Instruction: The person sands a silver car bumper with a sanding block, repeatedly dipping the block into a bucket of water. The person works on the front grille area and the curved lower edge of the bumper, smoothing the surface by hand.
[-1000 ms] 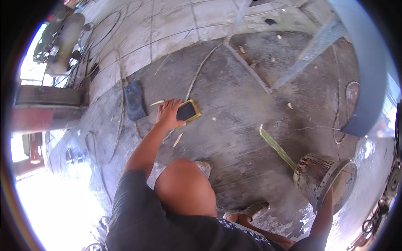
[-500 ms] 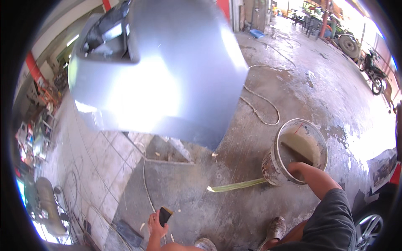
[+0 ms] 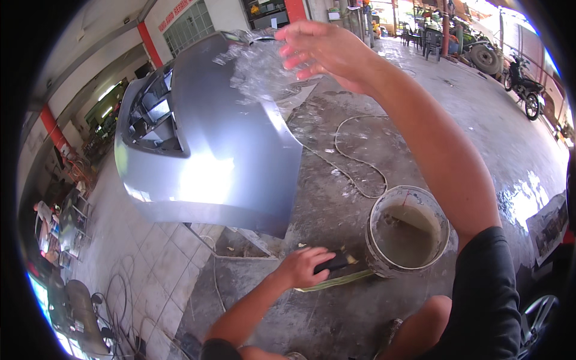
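A grey car bumper [image 3: 252,162] stands propped on a low frame in front of me. My right hand [image 3: 327,54] is raised over its far right side, fingers stretched and holding nothing. A sheet of splashed water [image 3: 258,72] hangs between that hand and the bumper's upper surface. My left hand [image 3: 306,267] is closed around a black sanding block [image 3: 335,261] with a tan edge, low over the floor between the bumper and the bucket. To the right stands a paint-stained bucket [image 3: 373,255] with murky water [image 3: 405,243] in it.
A pale hose [image 3: 384,180] loops across the wet concrete. Beside the bucket's foot lies a green strip [image 3: 336,281]. A metal frame [image 3: 246,258] supports the bumper. Cables [image 3: 123,300] lie at left, a car wheel [image 3: 537,318] sits at lower right, and a motorcycle [image 3: 525,87] stands far right.
My right hand has come out of the bucket and up over the bumper, with water flying from it. My left hand has moved right and forward with the sanding block.
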A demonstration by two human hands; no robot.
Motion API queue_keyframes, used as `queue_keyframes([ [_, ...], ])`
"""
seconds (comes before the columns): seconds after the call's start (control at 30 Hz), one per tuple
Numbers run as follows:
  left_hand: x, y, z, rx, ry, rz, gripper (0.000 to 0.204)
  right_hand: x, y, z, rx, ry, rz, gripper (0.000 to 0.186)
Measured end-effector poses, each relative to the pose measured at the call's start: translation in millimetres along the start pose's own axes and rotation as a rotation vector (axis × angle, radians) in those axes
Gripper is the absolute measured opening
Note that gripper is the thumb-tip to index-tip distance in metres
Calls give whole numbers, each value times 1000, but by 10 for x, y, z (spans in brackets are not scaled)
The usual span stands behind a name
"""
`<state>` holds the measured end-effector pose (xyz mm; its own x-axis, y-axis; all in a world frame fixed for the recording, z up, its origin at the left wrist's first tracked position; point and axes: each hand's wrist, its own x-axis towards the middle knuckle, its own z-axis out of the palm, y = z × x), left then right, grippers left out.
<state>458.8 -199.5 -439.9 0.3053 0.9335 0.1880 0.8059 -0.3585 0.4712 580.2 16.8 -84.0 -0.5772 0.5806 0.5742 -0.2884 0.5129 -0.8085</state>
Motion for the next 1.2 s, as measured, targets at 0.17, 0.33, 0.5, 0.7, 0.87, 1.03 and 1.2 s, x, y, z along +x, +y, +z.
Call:
queue_keyframes([
  [0.17, 975, 358, 469, -287, 336, -144, 54, -930, 1020, -545, -913, -140, -43, 33],
  [0.33, 1556, 712, 1548, 57, 334, -211, 56, -3240, 2398, -1232, -697, 41, 780, 48],
  [0.5, 2186, 998, 2061, 271, -79, -490, 40, -3991, 3274, -1917, -775, -16, 1064, 59],
  [0.7, 2325, 429, 2389, -22, -579, -663, 36, -4055, 3421, -1531, 12, -11, 1588, 70],
  [0.87, 2413, 526, 2344, -61, -579, -682, 42, -4058, 3713, -1425, -277, -25, 1543, 74],
  [1.03, 2151, 925, 1977, 140, -289, -458, 53, -4055, 3763, -1596, 585, 33, 1496, 76],
  [1.2, 1828, 947, 1602, -223, -254, -199, 64, -4003, 3937, -1701, 417, -228, 1534, 59],
])
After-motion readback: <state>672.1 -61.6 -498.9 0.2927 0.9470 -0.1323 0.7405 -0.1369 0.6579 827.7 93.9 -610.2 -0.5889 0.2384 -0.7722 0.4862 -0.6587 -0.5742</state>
